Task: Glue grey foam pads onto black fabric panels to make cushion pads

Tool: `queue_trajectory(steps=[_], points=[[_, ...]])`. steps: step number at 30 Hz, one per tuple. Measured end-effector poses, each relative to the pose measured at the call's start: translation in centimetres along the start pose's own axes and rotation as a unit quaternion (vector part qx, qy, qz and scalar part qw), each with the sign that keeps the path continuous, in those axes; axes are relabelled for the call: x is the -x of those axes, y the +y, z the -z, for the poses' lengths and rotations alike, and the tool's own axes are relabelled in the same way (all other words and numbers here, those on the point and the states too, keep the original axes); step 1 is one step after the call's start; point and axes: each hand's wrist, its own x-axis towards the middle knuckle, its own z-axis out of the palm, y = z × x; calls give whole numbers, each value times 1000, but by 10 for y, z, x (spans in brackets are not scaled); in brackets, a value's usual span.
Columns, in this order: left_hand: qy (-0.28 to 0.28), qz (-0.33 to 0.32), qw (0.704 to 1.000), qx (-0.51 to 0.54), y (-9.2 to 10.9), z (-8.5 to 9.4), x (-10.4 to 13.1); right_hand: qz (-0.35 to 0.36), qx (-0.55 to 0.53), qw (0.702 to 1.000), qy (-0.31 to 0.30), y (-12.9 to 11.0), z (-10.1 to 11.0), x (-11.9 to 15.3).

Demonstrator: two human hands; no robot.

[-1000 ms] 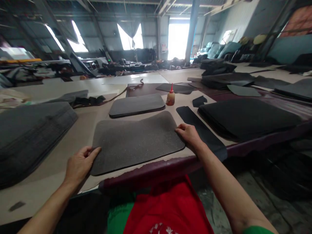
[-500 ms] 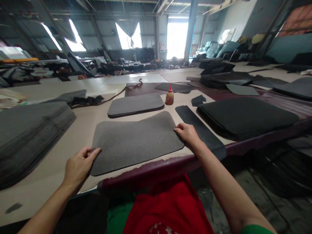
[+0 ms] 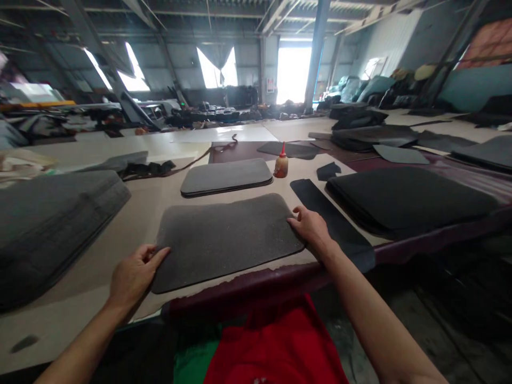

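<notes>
A dark grey rounded panel (image 3: pixel 230 240) lies nearly flat at the table's front edge. My left hand (image 3: pixel 134 272) pinches its left edge, thumb on top. At its right edge is my right hand (image 3: pixel 310 226), with thumb and fingers closed on the border. Behind the panel sits a small stack of similar grey pieces (image 3: pixel 226 176), and beside that stack stands a glue-like bottle (image 3: pixel 281 164) with a red nozzle. A long dark strip (image 3: pixel 332 216) lies just right of my right hand.
Large piles of dark sheets stand at the left (image 3: pixel 52 224) and right (image 3: pixel 412 197). A small dark scrap (image 3: pixel 328 171) lies behind the strip. Black scraps (image 3: pixel 148 168) and more sheets (image 3: pixel 372 136) are farther back on the table (image 3: pixel 152 197).
The panel's raised far right part has come down and now looks flatter. My right hand's fingers have loosened slightly at the edge. The whole view has shifted a little.
</notes>
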Motion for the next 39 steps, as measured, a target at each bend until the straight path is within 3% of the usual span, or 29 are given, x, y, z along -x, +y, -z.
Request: queue_trajectory(steps=[5, 9, 14, 17, 21, 30, 39], points=[[12, 2, 1000, 8, -5, -5, -4, 56, 35, 997, 48, -4, 1, 8], [23, 3, 997, 69, -7, -5, 0, 119, 94, 988, -11, -7, -1, 13], [31, -30, 978, 204, -6, 7, 1, 97, 103, 989, -31, -1, -6, 10], [37, -32, 974, 222, -8, 15, -5, 97, 107, 988, -54, 2, -8, 7], [34, -37, 973, 225, -13, 17, -11, 89, 121, 986, -71, 5, -7, 6], [26, -33, 987, 154, -29, -2, -6, 76, 117, 986, -88, 10, -11, 0], [20, -35, 995, 88, -31, -4, -2, 81, 102, 988, -83, 19, -17, -4]])
